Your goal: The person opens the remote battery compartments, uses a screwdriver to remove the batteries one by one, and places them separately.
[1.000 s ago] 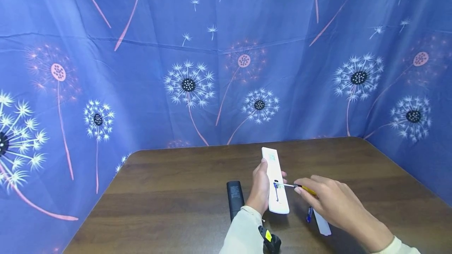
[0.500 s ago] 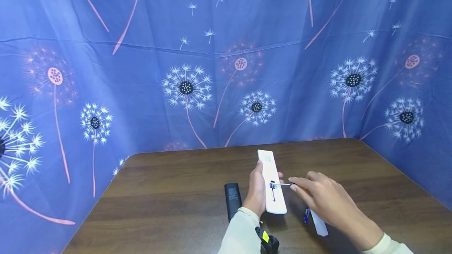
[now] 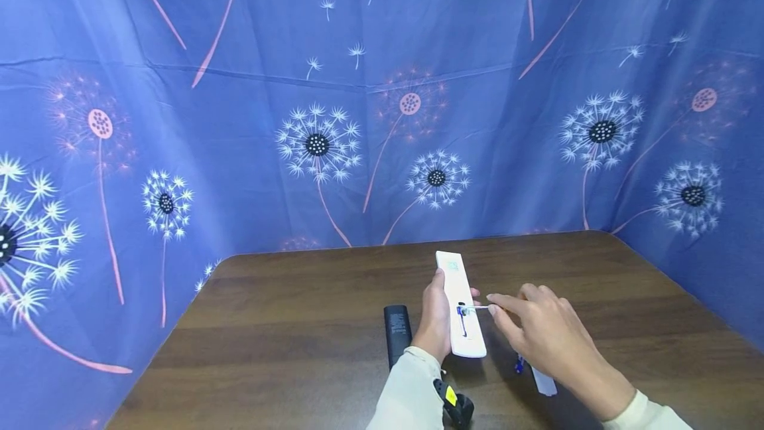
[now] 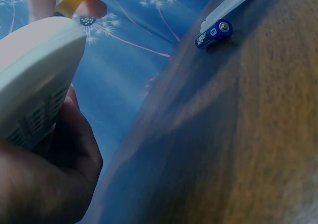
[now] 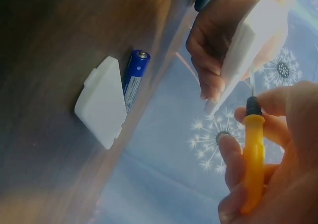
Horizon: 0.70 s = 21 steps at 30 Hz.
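Note:
My left hand [image 3: 434, 318] grips a white remote control [image 3: 453, 277] around its sides, back face up and above the table. Its battery compartment is uncovered, and a blue battery [image 3: 462, 321] shows inside. In my right hand [image 3: 552, 337] is a screwdriver with a yellow handle [image 5: 254, 159], pinched between thumb and fingers. The metal shaft [image 3: 477, 308] reaches across to the compartment, its tip at the upper end of the blue battery. Buttons on the remote's underside appear in the left wrist view, where the left fingers curl beneath it.
On the wooden table [image 3: 286, 344], a black remote [image 3: 396, 334] lies left of my left hand. A loose blue battery [image 5: 135, 77] rests beside a white battery cover [image 5: 102, 102], under the right hand. A blue dandelion-print curtain [image 3: 256, 118] hangs behind the table.
Over the second, the remote and left hand shift slightly left in the head view. The right hand moves slightly left too, with the screwdriver tip staying at the compartment.

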{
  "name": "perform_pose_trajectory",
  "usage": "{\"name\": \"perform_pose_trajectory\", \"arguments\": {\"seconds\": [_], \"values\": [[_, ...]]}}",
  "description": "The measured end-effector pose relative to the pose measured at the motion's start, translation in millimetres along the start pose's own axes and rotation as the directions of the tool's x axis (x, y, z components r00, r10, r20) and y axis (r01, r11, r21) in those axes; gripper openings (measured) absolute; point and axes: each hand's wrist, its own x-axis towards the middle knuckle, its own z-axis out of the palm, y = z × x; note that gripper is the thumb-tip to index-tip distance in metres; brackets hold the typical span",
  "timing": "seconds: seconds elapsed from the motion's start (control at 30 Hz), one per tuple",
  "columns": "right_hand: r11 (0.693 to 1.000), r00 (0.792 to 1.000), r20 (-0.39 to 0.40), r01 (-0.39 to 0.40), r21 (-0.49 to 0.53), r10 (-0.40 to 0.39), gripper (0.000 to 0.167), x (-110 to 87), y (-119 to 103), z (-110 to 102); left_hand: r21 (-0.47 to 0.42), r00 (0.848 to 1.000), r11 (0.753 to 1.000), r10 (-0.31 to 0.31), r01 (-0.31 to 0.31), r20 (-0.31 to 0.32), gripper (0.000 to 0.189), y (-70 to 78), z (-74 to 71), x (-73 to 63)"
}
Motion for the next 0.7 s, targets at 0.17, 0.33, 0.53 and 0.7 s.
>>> {"name": "perform_pose_trajectory", "arguments": {"seconds": [0.17, 0.33, 0.53, 0.7], "values": [[0.999, 1.0, -0.016, -0.002, -0.039, 0.002, 0.01, 8.9, -1.3, 1.1, 0.01, 1.0, 1.0, -0.019, 0.019, -0.015, 0.059, 0.2, 1.0, -0.2], [0.996, 0.996, -0.079, 0.025, -0.091, -0.032, 0.013, 13.0, -4.6, 6.1, -0.001, 1.0, 1.0, -0.02, 0.02, -0.021, 0.06, -0.1, -0.7, 0.2], [0.986, 0.98, -0.162, 0.088, -0.143, -0.111, 0.019, 11.5, -6.7, 12.1, 0.01, 1.0, 1.0, -0.027, 0.027, 0.002, 0.062, -2.2, -6.5, -1.3], [0.98, 0.961, -0.227, 0.127, -0.152, -0.16, 0.023, 15.2, -3.7, 12.6, 0.004, 1.0, 1.0, -0.002, 0.002, 0.025, 0.063, -0.3, -5.5, 0.7]]}}
